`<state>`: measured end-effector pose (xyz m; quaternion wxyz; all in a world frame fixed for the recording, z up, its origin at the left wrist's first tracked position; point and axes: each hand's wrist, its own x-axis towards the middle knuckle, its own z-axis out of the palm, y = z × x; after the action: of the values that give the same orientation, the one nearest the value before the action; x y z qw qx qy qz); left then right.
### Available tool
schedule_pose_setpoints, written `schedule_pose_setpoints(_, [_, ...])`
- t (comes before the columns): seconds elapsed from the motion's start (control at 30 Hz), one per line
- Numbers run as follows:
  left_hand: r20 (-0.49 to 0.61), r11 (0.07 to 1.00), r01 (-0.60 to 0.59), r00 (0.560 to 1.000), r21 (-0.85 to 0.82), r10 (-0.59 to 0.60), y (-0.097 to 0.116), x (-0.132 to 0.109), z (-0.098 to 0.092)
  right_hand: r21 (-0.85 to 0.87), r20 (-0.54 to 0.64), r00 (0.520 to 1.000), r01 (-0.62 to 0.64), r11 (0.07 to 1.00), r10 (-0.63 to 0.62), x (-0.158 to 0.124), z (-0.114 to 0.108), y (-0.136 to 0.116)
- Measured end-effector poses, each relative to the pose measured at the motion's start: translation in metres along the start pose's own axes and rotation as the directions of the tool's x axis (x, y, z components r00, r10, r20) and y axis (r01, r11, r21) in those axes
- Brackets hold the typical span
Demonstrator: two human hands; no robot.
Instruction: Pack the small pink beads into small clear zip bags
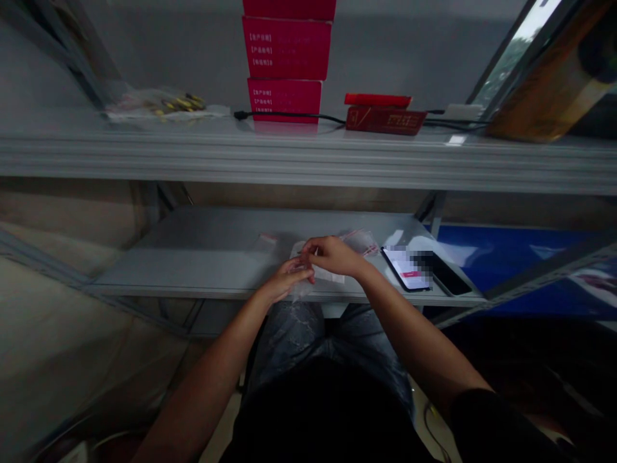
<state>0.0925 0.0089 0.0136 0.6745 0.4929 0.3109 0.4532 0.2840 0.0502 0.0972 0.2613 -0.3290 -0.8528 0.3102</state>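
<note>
My left hand (288, 278) and my right hand (331, 254) meet over the front of a low grey shelf (202, 257). Both have their fingers pinched on a small clear plastic bag (308, 275) that lies partly on the shelf and hangs over its front edge. What is inside the bag is too small to tell. More small clear bags with red strips (360, 240) lie just behind my right hand.
A phone with a lit screen (407, 268) and a dark phone (448, 274) lie to the right on the shelf. The upper shelf (308, 157) carries stacked red boxes (285, 61), a flat red box (385, 119), a black cable (289, 116) and bagged parts (164, 104).
</note>
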Motion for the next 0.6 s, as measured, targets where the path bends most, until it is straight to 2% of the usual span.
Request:
schedule_pose_setpoints(0.13, [0.026, 1.0, -0.007, 1.0, -0.004, 0.007, 0.001, -0.001, -0.001, -0.269, -0.221, 0.969, -0.174, 0.947, 0.115, 0.001, 0.004, 0.027])
schedule_pose_setpoints(0.2, [0.033, 0.999, 0.01, 0.999, -0.037, -0.009, 0.001, -0.001, -0.002, -0.377, -0.189, 0.963, -0.251, 0.891, 0.192, 0.001, 0.007, 0.042])
schedule_pose_setpoints(0.33, [0.055, 0.994, 0.018, 0.998, -0.112, -0.012, 0.002, 0.0, -0.002, -0.462, -0.059, 0.967, -0.247, 0.852, 0.249, -0.001, 0.02, 0.054])
schedule_pose_setpoints(0.47, [0.078, 0.991, 0.049, 0.996, -0.128, -0.039, 0.003, 0.0, 0.0, -0.492, -0.046, 0.963, -0.253, 0.833, 0.265, -0.001, 0.028, 0.054])
schedule_pose_setpoints(0.6, [0.091, 0.989, 0.068, 0.994, -0.133, -0.056, 0.005, -0.001, 0.0, -0.459, -0.034, 0.969, -0.233, 0.857, 0.245, -0.001, 0.028, 0.059])
